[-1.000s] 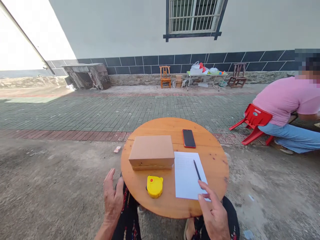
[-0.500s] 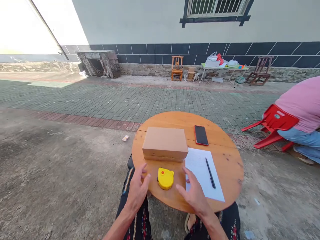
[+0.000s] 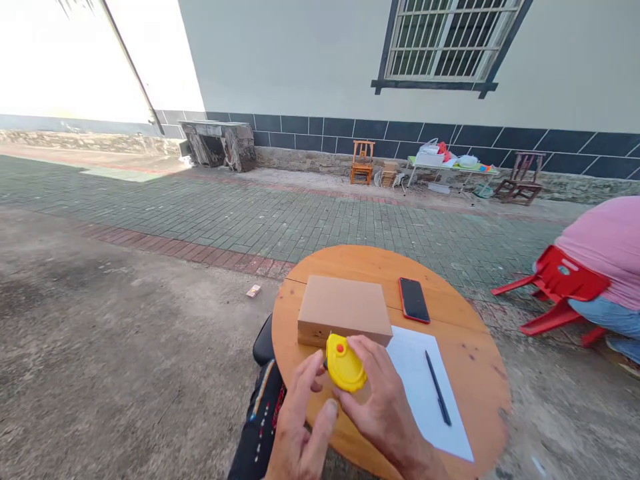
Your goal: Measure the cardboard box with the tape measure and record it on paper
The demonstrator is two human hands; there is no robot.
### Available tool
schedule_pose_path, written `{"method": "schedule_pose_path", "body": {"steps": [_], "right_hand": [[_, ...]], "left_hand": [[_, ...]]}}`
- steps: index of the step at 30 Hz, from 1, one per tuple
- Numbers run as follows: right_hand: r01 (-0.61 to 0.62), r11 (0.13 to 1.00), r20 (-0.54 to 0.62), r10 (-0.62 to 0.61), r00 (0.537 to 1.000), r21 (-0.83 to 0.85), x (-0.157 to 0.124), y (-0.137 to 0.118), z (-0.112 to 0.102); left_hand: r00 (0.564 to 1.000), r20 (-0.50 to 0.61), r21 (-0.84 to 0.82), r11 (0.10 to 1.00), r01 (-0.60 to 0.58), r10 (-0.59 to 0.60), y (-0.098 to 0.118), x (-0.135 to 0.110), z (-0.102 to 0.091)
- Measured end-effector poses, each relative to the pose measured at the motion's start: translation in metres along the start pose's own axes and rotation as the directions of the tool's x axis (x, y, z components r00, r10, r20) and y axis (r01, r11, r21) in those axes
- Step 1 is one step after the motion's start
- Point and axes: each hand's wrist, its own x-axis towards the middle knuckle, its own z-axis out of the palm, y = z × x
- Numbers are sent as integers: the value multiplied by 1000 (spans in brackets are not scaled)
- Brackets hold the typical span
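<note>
A yellow tape measure (image 3: 345, 365) with a red button is gripped by my right hand (image 3: 383, 400), thumb below and fingers along its right side. It is held up in front of the cardboard box (image 3: 345, 303). My left hand (image 3: 303, 417) is just left of the tape measure, fingers and thumb apart, near its dark end tab. Under and beside my right arm lies a sheet of white paper (image 3: 413, 373) with a black pen (image 3: 438, 388) on it.
A round wooden table (image 3: 480, 373) bears these things, along with a red-edged phone (image 3: 414, 300) at the back right. Off to the right, a person in a pink shirt (image 3: 607, 233) sits on a red plastic chair (image 3: 570, 273). Wooden chairs and a loaded folding table (image 3: 450, 163) stand by the wall.
My right hand has taken hold of the tape measure and lifted it off the table. My left hand has moved closer to it. The view has tilted upward.
</note>
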Motion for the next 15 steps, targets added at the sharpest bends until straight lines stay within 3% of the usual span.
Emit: {"method": "schedule_pose_path", "body": {"steps": [3,5,8,10,12,15], "right_hand": [[18,1000,-31,-18,999,-13,55,10,-16],[-1,1000,10,1,1000,7,87,24,-15],[-81,997,203,81,976,-8,116,47,-7],[-111,993,295,116,948,-32,120,58,-5],[-133,990,306,143,941,-55,114,64,-10],[-224,972,120,231,965,-70,87,69,-24]], "left_hand": [[998,-65,40,999,-20,22,-7,14,-11],[998,-58,81,997,7,-3,-31,14,-17],[995,-64,146,985,87,-79,-80,0,-24],[989,-74,169,976,138,-127,-105,-9,-29],[986,-74,174,972,159,-148,-118,-13,-33],[984,-92,148,976,162,-150,-120,-3,-34]]}}
